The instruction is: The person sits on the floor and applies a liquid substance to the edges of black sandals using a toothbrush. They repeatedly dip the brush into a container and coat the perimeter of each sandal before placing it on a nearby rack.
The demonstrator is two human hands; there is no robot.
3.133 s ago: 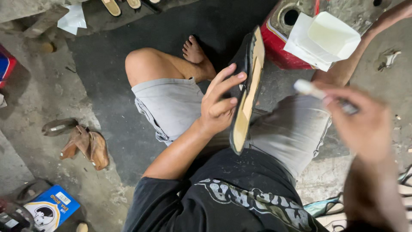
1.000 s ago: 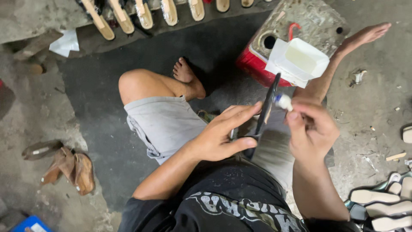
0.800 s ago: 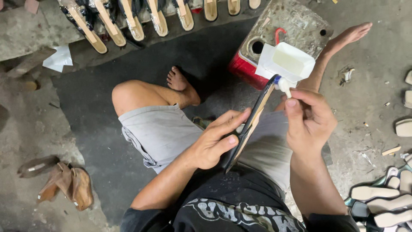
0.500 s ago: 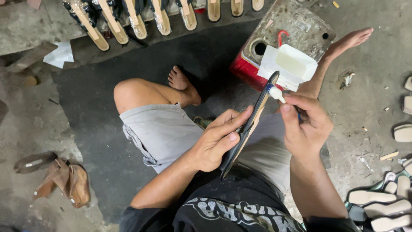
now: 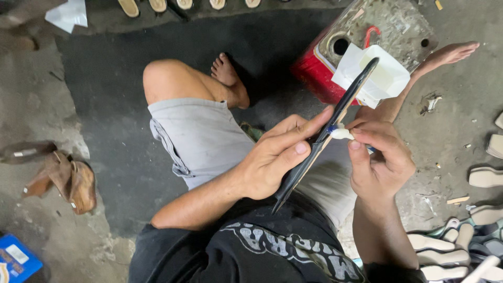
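Person seated on the floor, knees apart, grey shorts, black printed shirt. Left hand (image 5: 272, 162) holds a thin dark shoe sole (image 5: 327, 128) edge-on, fingers (image 5: 301, 137) laid long against its side, thumb behind; sole runs tilted from near the lap up toward a white plastic container (image 5: 382, 76). Right hand (image 5: 380, 162) has its fingers (image 5: 367, 137) pinched together on a small brush (image 5: 341, 133) with a white tip, tip touching the sole's right face about midway along. Container sits on a red tin can (image 5: 314, 71) with a grimy top, just beyond the right knee. Dark mat (image 5: 115, 99) under the legs. Brown leather scraps (image 5: 70, 181) lie to the left on concrete. Pale finished soles (image 5: 445, 249) stacked at lower right; more along the top edge.
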